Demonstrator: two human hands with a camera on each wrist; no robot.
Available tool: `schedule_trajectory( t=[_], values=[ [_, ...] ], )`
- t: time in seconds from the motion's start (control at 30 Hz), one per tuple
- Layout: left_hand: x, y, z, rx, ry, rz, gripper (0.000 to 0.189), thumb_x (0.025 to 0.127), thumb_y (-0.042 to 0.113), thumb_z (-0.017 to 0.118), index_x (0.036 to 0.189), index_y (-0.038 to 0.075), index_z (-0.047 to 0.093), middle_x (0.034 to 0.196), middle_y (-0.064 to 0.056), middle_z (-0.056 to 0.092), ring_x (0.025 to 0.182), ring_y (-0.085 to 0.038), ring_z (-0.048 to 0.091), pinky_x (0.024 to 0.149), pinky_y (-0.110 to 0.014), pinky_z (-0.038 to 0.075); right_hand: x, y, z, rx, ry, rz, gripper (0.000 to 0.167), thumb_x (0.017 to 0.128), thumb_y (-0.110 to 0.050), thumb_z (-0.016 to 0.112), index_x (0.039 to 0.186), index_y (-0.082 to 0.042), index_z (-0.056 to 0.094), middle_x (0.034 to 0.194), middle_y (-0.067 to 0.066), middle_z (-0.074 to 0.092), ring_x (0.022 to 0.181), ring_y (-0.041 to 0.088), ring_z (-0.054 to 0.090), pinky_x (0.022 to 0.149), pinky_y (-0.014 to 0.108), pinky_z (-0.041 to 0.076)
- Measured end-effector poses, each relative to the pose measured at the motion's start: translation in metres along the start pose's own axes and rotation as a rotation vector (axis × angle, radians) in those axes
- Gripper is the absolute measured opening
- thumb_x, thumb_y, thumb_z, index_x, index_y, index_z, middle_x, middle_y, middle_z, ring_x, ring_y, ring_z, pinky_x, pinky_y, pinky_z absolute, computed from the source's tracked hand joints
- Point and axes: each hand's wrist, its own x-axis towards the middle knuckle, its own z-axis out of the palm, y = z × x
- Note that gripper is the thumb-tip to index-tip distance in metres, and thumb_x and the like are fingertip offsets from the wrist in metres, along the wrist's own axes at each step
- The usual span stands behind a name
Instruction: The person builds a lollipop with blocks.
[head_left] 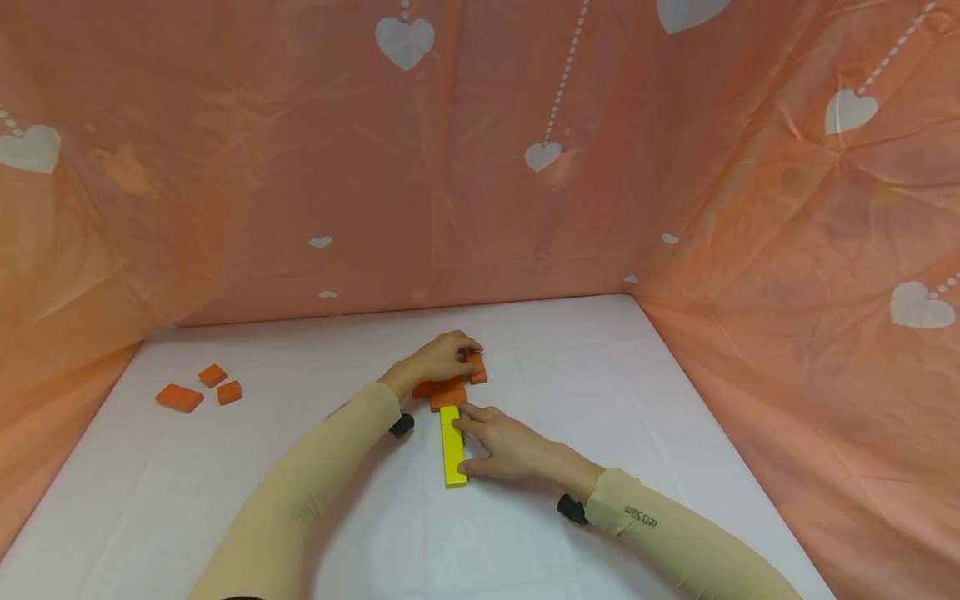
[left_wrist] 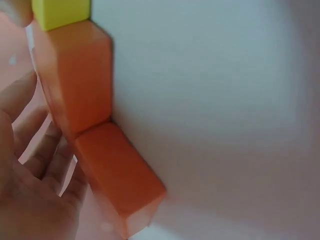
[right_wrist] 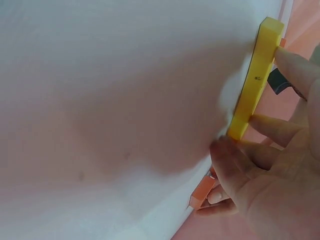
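In the head view, my left hand (head_left: 444, 357) holds an orange block (head_left: 478, 372) at the far right end of a group of orange blocks (head_left: 447, 398). Its fingertips also show at this block (right_wrist: 201, 192) in the right wrist view. Two orange blocks (left_wrist: 85, 80) join end to end at an angle in the left wrist view. Yellow blocks (head_left: 453, 454), one short and one long, form a straight bar below the orange group. My right hand (head_left: 513, 443) lies along the bar's right side, thumb and fingertips touching the yellow edge (right_wrist: 257, 80) with fingers extended.
Three loose orange blocks (head_left: 180, 397) lie on the left of the white table (head_left: 360, 533). Pink curtains (head_left: 480, 208) with white hearts enclose the back and sides. Both forearms wear light sleeves (head_left: 322, 475), with a dark wrist device (head_left: 572, 508) below each wrist.
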Motion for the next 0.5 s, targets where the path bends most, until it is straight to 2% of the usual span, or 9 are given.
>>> schedule_trajectory(
  t=[0.2, 0.5],
  values=[
    [-0.0004, 0.0002, 0.0004, 0.005, -0.012, -0.007, 0.041, 0.100, 0.024, 0.072, 0.137, 0.008, 0.067, 0.128, -0.010, 0.063, 0.114, -0.026, 0.058, 0.107, -0.044, 0.049, 0.0008, 0.0005, 0.0008, -0.002, 0.007, -0.003, 0.072, 0.097, -0.044, 0.073, 0.156, -0.010, 0.049, 0.170, 0.009, 0.029, 0.149, 0.029, 0.039, 0.119, 0.044, 0.039],
    [-0.0043, 0.0006, -0.0035, 0.002, -0.044, 0.007, 0.041, 0.099, 0.024, 0.074, 0.137, 0.008, 0.068, 0.122, -0.007, 0.064, 0.102, -0.020, 0.056, 0.096, -0.036, 0.049, 0.0014, 0.0011, 0.0004, -0.002, 0.008, -0.003, 0.072, 0.097, -0.044, 0.073, 0.156, -0.009, 0.048, 0.170, 0.010, 0.029, 0.150, 0.029, 0.038, 0.120, 0.044, 0.038]
  ],
)
